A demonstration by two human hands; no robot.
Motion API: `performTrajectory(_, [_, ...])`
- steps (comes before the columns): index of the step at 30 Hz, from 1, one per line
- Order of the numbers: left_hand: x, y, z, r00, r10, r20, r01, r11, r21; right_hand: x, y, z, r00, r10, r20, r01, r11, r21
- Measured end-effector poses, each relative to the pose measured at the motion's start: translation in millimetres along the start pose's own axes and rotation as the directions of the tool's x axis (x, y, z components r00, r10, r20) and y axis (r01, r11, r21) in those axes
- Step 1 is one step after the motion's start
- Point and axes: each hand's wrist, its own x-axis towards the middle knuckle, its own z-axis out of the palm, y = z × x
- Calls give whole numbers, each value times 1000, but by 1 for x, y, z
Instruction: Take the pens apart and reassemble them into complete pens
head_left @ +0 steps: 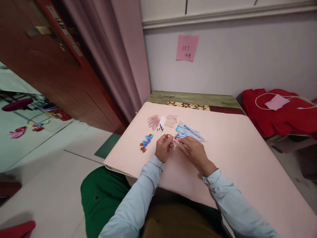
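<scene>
Blue pens (191, 130) lie on pink sheeting (237, 158); a mauve curtain (123, 49) hangs beyond.

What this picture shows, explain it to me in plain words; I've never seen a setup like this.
There is no machine here: the work is done bare-handed. The one picture comes from a camera worn on the head, looking forward and down. On the pink-covered table lie blue pen-like sticks, slender pinkish pieces, white sticks with dark tips, pale see-through pieces, and a cluster of small blue and brown parts. The left hand pinches a small orange-tinted piece; the right hand is close beside it, but what its fingertips hold, if anything, is too small to make out.
</scene>
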Motion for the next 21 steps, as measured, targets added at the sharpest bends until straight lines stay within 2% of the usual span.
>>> performTrajectory(3, [3,0,1,999,-17,-32,15,999,-41,-3,-2,3,993,100,61,-105,990,88])
performTrajectory(5, [3,-1,1,1000,-14,-7,14,999,-38,-5,-4,7,974,171,149,-205,944,257])
performTrajectory(8, [0,-1,1,995,-44,91,46,999,-18,-5,-10,11,931,224,289,-354,753,555])
performTrajectory(11, [-4,3,2,978,-106,178,113,993,-33,-4,-18,11,885,227,407,-465,504,728])
performTrajectory(16, [-6,11,1,954,-164,250,190,978,-82,-4,-19,10,798,184,573,-598,135,790])
performTrajectory(21, [-4,6,-2,962,-185,203,206,974,-88,-3,-19,11,727,112,677,-680,-15,733])
